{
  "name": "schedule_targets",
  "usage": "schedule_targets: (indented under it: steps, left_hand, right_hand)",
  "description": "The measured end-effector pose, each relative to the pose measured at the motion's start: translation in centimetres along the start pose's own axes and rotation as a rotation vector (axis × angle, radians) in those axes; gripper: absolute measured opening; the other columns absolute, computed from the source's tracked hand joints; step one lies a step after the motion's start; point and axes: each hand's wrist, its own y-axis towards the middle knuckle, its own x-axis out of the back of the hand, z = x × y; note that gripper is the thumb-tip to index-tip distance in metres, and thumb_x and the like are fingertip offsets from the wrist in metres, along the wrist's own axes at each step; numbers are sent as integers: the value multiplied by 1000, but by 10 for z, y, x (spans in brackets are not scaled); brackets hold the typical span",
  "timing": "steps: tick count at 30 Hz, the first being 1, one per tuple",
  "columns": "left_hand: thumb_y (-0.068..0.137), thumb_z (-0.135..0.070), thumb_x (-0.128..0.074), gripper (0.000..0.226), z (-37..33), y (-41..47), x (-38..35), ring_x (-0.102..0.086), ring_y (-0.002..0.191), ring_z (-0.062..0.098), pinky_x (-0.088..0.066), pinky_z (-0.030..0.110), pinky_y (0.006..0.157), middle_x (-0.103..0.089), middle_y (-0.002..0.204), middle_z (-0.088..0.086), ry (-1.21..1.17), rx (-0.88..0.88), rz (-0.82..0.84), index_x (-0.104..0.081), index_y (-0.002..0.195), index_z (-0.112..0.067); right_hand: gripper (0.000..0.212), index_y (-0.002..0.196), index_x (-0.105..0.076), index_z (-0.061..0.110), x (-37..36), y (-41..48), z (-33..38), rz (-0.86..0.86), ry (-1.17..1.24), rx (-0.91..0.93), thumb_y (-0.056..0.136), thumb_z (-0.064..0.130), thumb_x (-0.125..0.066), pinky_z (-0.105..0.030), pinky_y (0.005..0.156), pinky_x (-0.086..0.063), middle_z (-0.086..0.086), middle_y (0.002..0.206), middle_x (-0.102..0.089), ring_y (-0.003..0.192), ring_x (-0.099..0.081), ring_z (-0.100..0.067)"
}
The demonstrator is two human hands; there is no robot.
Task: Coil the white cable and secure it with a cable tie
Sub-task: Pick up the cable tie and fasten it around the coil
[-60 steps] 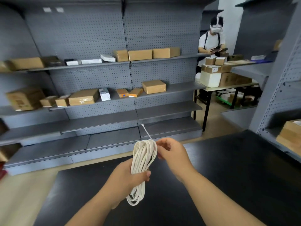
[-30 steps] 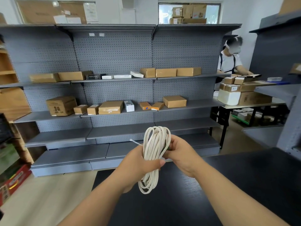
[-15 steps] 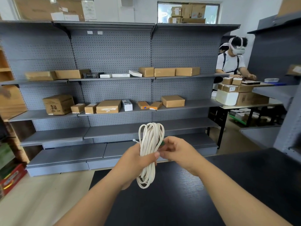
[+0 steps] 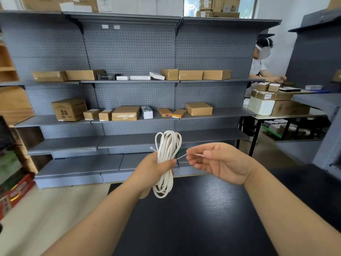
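Observation:
The white cable [image 4: 167, 154] is wound into a long upright coil, held in the air above the black table [image 4: 203, 218]. My left hand [image 4: 153, 169] grips the coil around its middle, thumb across the front. A thin white cable tie [image 4: 181, 156] runs around the coil at the grip; its head pokes out on the left and its tail stretches right. My right hand [image 4: 219, 161] pinches that tail between thumb and fingertips, a short way to the right of the coil.
Grey pegboard shelving [image 4: 129, 117] with several cardboard boxes stands behind the table. A person [image 4: 262, 61] works at a table with boxes [image 4: 276, 106] at the back right. A grey rack [image 4: 324, 89] stands on the right, and coloured boxes [image 4: 13, 189] are at the left edge.
My right hand has moved away to the right from the coil, drawing the cable tie's tail out. The coil stays in my left hand's grip.

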Motion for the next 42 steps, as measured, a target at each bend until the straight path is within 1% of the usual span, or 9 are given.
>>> schedule_targets:
  steps: [4, 8, 10, 14, 19, 24, 28, 33, 42]
  left_hand:
    - [88, -15, -58, 5, 8, 0, -9, -53, 59, 10, -43, 21, 58, -60, 67, -1, 21, 23, 52, -63, 89, -13]
    - [89, -17, -59, 6, 19, -2, -22, -55, 62, 13, -44, 26, 62, -63, 66, -1, 25, 63, 101, -65, 88, -19]
    - [89, -17, -58, 6, 23, -4, -28, -55, 59, 13, -42, 23, 56, -61, 63, 0, 72, 79, 97, -61, 84, -15]
    - [89, -19, -57, 13, 27, -10, -39, -49, 58, 12, -38, 25, 55, -55, 63, 1, 230, 54, 113, -57, 76, -16]
    - [88, -23, -57, 15, 29, -15, -47, -49, 57, 11, -37, 25, 54, -57, 64, -2, 340, 36, 112, -54, 73, -22]
    - [89, -20, -55, 18, 26, -15, -51, -51, 58, 8, -39, 19, 52, -58, 65, -5, 315, 17, 110, -53, 72, -25]
    - [89, -20, -57, 13, 23, -14, -49, -50, 60, 8, -40, 12, 50, -59, 65, -6, 138, 32, 126, -59, 77, -25]
    - [87, -20, -59, 10, 24, -11, -46, -49, 64, 14, -39, 29, 62, -57, 66, 0, 50, 94, 128, -62, 78, -21]
    - [86, -17, -56, 23, 26, -7, -44, -45, 56, 11, -37, 25, 57, -53, 56, -8, 149, 47, 85, -55, 64, -24]
  right_hand:
    - [66, 111, -65, 6, -9, -2, -1, 53, -96, 18, 49, 9, -87, -20, 83, -52, -10, 104, -68, 97, -64, -15]
    - [34, 107, -60, 6, -28, 0, -7, -141, -386, 37, 78, -11, -62, -15, 81, -51, -1, 93, -65, 83, -63, -2]
    - [17, 99, -67, 4, -36, 3, -10, -296, -607, 89, 88, -2, -55, -15, 76, -51, 5, 84, -64, 71, -61, 2]
    - [17, 97, -73, 14, -40, 5, -21, -406, -1038, 131, 89, 17, -59, -35, 84, -47, -2, 87, -62, 87, -59, -17]
    - [10, 92, -67, 22, -44, 1, -36, -561, -927, 121, 85, 16, -63, -26, 76, -48, 4, 80, -67, 76, -60, -8]
    - [8, 89, -69, 21, -44, -3, -41, -612, -1105, 234, 84, 18, -63, -9, 65, -38, 16, 69, -57, 60, -50, 1]
    - [11, 89, -74, 16, -43, -2, -43, -605, -1226, 351, 81, 19, -67, -17, 69, -41, 1, 81, -69, 70, -54, -7]
    - [15, 81, -74, 15, -42, 2, -46, -616, -1321, 372, 78, 21, -61, -29, 70, -48, -1, 76, -68, 75, -61, -17]
    - [21, 80, -73, 13, -43, 10, -47, -582, -1383, 326, 78, 23, -54, -25, 70, -40, -3, 75, -64, 77, -58, -21]
